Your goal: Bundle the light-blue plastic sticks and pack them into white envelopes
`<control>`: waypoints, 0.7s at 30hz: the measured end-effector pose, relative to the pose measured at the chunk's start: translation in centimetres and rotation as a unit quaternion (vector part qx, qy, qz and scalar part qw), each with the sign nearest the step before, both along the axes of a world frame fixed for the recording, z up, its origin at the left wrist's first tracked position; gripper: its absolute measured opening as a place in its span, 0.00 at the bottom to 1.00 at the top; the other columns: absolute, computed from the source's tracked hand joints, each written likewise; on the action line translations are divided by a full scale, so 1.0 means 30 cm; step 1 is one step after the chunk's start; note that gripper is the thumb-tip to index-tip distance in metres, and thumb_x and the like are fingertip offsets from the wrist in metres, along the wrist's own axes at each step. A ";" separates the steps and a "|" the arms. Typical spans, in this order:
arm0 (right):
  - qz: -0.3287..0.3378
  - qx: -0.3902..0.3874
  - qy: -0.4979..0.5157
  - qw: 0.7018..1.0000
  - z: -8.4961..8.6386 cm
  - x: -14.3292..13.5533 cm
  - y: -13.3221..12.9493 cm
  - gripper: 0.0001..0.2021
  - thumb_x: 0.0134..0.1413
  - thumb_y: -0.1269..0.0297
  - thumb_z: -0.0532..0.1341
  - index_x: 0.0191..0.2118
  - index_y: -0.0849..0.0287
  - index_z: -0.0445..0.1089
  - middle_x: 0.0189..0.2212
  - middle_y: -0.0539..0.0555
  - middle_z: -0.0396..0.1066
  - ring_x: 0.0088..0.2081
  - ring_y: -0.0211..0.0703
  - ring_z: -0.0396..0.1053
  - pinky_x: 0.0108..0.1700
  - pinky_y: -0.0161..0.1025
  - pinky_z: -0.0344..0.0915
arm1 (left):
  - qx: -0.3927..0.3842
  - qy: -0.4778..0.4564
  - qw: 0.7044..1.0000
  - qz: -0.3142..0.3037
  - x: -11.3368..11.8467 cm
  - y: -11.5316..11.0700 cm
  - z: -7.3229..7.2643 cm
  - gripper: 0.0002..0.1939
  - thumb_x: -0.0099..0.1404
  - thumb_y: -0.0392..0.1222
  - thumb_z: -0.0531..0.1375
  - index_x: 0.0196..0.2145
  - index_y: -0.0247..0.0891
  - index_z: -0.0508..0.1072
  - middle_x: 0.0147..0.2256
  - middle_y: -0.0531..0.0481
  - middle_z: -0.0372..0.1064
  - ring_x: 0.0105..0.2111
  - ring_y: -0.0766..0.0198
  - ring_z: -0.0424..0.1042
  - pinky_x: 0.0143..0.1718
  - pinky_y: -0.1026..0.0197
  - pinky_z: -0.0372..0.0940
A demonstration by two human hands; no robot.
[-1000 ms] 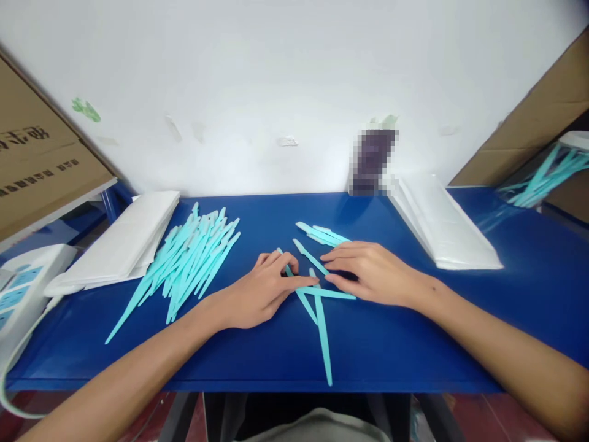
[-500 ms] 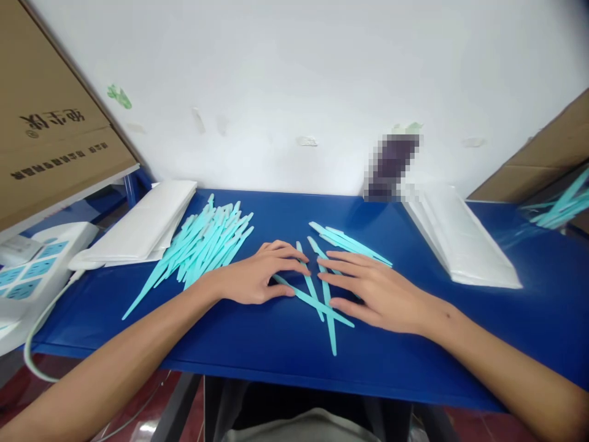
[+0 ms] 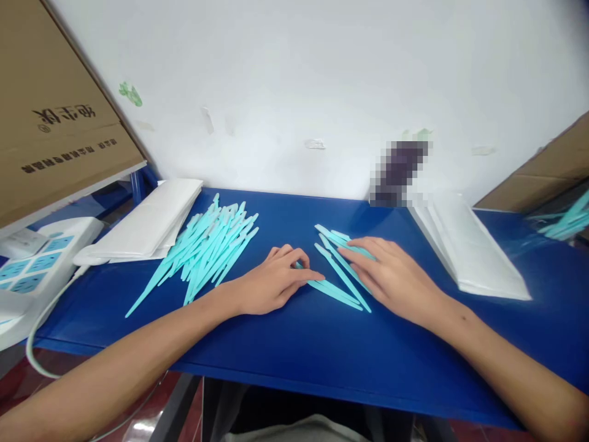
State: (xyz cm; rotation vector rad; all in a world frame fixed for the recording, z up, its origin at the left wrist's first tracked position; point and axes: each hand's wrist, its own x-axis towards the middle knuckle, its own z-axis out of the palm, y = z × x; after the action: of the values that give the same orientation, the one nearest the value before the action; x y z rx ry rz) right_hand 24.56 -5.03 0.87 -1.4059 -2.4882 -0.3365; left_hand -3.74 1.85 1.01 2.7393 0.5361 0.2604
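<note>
My left hand (image 3: 280, 279) is closed, thumb and fingers pinching the upper ends of a couple of teal eyebrow razors (image 3: 338, 293) whose thin handles point down to the right. Over another small group of razors (image 3: 327, 231) lies my right hand (image 3: 391, 273), fingers stretched out and touching them; its thumb is hard to see. One slanted razor (image 3: 345, 270) rests on the table between the two hands. Left of my left hand is a loose pile of many more such razors (image 3: 214, 242), their pale blade ends toward the wall.
White flat bags (image 3: 147, 221) lie on the blue table (image 3: 276, 362) at left, and clear plastic bags (image 3: 483, 252) at right. A power strip (image 3: 50, 264) with a cable sits at the left edge. Cardboard boxes (image 3: 69, 135) flank both sides. A white wall stands behind.
The crossed razors between my hands now lie closer together and more aligned. My left hand has closed on some of them. My right hand has moved right, onto the other group.
</note>
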 end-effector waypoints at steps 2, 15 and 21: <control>-0.049 -0.005 0.000 0.999 -0.008 0.028 0.011 0.20 0.70 0.65 0.52 0.60 0.63 0.72 0.56 0.63 0.72 0.56 0.59 0.70 0.53 0.58 0.71 | 0.010 -0.016 1.000 0.011 0.013 -0.002 -0.005 0.22 0.77 0.38 0.48 0.63 0.50 0.68 0.56 0.41 0.64 0.53 0.51 0.64 0.51 0.48 0.61; 0.038 -0.092 0.057 0.993 -0.036 0.027 0.028 0.22 0.71 0.67 0.47 0.64 0.59 0.69 0.62 0.56 0.70 0.63 0.51 0.67 0.62 0.53 0.70 | 0.061 0.036 0.998 0.003 0.055 0.022 -0.026 0.24 0.80 0.43 0.43 0.69 0.46 0.58 0.72 0.42 0.47 0.73 0.46 0.45 0.67 0.35 0.50; -0.038 -0.109 0.069 0.991 -0.037 0.045 0.038 0.22 0.72 0.59 0.48 0.62 0.54 0.71 0.63 0.53 0.69 0.62 0.52 0.68 0.60 0.55 0.71 | 0.047 0.034 0.998 0.015 0.048 0.019 -0.024 0.24 0.80 0.45 0.42 0.69 0.48 0.58 0.73 0.44 0.45 0.73 0.47 0.44 0.67 0.36 0.50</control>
State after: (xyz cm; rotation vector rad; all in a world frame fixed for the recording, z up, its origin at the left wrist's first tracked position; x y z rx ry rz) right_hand 25.90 -3.88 -0.24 -1.5522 -2.4213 0.0208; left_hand -2.30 2.41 0.29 2.8418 0.5980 0.2046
